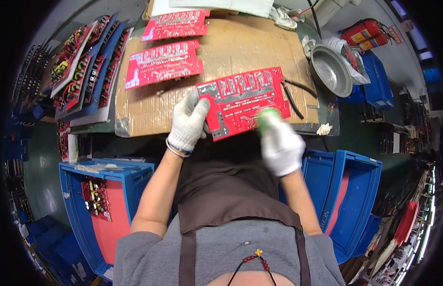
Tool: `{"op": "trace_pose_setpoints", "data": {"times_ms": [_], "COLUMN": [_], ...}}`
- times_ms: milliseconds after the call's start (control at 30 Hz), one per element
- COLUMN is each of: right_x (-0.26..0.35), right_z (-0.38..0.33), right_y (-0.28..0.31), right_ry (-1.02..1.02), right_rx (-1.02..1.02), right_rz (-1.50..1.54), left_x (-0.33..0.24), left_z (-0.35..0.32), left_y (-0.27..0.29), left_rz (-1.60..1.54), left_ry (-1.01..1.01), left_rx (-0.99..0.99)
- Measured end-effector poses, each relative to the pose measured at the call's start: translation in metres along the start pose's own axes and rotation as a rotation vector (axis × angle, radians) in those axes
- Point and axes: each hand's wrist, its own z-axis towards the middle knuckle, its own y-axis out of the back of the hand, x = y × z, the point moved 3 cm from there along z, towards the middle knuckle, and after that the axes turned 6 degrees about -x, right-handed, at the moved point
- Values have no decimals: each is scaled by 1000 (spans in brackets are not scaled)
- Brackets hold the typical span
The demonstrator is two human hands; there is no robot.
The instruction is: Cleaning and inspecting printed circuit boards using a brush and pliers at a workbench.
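Note:
A red circuit board [245, 99] is held tilted over the front edge of the cardboard-covered table, with pale component rows and grey patches on its upturned face. My left hand [189, 121], in a white knitted glove, grips its left edge, thumb on top. At the board's lower right, my gloved right hand [282, 147] is closed on a green object [269, 117] that touches or hovers just over the board. Motion blurs that hand, and the object's kind cannot be made out. Black-handled pliers [294, 102] lie beside the board's right edge.
Two more red boards [165, 64] lie on the cardboard [250, 43] at the far left. A metal bowl [330, 70] stands at the right. Populated boards are stacked upright in a rack [90, 66] on the left. Blue crates [68, 190] flank me, and red fire extinguishers [363, 32] stand far right.

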Motion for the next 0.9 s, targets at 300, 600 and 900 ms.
{"op": "trace_pose_setpoints", "data": {"times_ms": [300, 600, 900], "right_x": [51, -92, -78], "right_z": [48, 121, 46], "right_y": [-33, -2, 20], "right_ry": [-2, -375, -282], "right_rx": [90, -19, -230], "right_rz": [244, -214, -101], "left_x": [12, 6, 0], "left_z": [3, 2, -1], "left_y": [1, -3, -3], "left_rz": [11, 20, 12], "left_ry": [19, -53, 21], "left_rx": [10, -2, -3]}}
